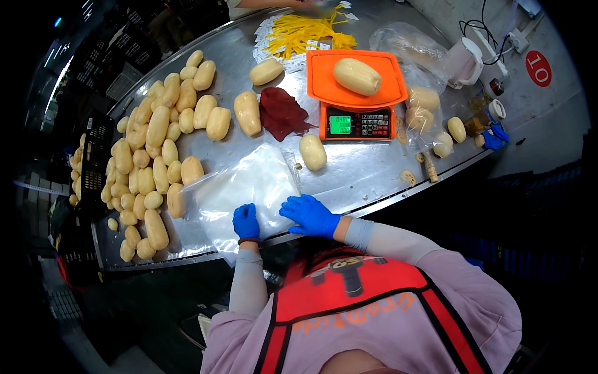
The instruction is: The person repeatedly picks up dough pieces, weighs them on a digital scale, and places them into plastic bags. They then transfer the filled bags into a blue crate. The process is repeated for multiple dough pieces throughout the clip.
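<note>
A stack of clear plastic bags (243, 187) lies flat at the table's near edge, one corner hanging over it. My left hand (246, 221), in a blue glove, rests on the bags with curled fingers; whether it pinches the film is hidden. To its right, my gloved right hand (310, 216) lies on the bags' right side, fingers stretched out and holding nothing. Just beyond the bags stands a peeled lotus root segment (313, 152). Another lotus root segment (357, 76) sits on the orange pan of a digital scale (324, 122), whose display is lit green.
A large pile of lotus root segments (140, 173) covers the table's left. Behind the bags lies a dark red cloth (282, 112). Yellow tagged ties (303, 35) are at the back. A bagged pair of segments (420, 108), a knife handle (430, 168) and a pitcher (463, 63) are right.
</note>
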Demonstrator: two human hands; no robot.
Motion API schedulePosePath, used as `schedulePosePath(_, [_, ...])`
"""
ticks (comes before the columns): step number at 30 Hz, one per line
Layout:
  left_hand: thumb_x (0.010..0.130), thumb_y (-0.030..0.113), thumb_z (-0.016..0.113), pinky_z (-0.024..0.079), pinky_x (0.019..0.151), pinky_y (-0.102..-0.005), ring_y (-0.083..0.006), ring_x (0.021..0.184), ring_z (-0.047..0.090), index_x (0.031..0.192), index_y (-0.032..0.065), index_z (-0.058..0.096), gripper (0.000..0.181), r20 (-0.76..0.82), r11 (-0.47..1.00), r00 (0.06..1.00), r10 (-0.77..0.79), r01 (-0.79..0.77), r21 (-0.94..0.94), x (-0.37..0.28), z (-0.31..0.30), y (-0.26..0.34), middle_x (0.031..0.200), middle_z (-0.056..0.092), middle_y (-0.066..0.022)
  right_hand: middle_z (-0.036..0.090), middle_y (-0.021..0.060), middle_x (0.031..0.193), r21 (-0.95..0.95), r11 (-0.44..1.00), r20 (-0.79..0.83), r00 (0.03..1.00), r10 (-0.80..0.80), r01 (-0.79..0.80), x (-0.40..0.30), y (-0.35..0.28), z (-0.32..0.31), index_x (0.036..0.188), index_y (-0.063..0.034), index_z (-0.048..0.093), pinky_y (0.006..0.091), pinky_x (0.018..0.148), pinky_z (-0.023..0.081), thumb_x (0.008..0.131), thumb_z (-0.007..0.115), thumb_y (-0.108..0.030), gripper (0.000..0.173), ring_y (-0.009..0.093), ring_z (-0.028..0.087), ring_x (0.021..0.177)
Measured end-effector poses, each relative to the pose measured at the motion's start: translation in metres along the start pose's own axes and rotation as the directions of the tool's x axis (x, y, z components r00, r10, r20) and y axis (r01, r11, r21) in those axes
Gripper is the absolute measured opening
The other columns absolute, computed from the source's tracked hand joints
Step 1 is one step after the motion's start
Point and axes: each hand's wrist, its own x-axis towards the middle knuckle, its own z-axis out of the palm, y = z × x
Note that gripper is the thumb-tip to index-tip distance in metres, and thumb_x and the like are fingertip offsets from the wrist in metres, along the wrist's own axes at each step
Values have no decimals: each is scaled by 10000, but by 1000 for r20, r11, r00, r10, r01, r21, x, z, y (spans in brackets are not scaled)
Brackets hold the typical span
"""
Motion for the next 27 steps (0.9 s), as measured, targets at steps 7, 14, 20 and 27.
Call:
schedulePosePath(7, [838,183,655,472,700,-287,-139,735,585,894,2,678,191,164,885,954,-253,296,-359,10,-15,0,823,664,-66,579,114,1193,218,972,-261,965,-31,90,-11,22,-19,1167,-106,597,425,970,409,803,665,-297,417,313,525,1146])
schedulePosePath(14, [827,153,683,490,753,-284,-141,792,615,933,19,673,171,40,866,981,-192,189,-462,-3,-11,-5,905,678,-67,531,114,1279,-324,848,-786,619,6,-419,6,161,-202,1215,-198,599,404,994,391,755,687,-144,471,328,475,1183])
schedulePosePath(20, [826,141,689,489,759,-277,-131,802,611,931,15,667,165,22,876,990,-142,136,-463,-8,-9,7,896,671,-52,395,184,1387,-86,863,-683,660,313,-498,25,239,-225,1409,-238,375,418,999,411,659,765,-204,846,361,457,1206])
schedulePosePath(27, [820,136,683,488,760,-281,-140,812,613,920,3,673,167,66,873,980,-188,197,-445,-6,-12,2,902,674,-64,554,136,1251,865,483,-347,532,773,-137,31,206,-240,1345,-70,433,393,852,514,804,688,-372,670,265,581,1077])
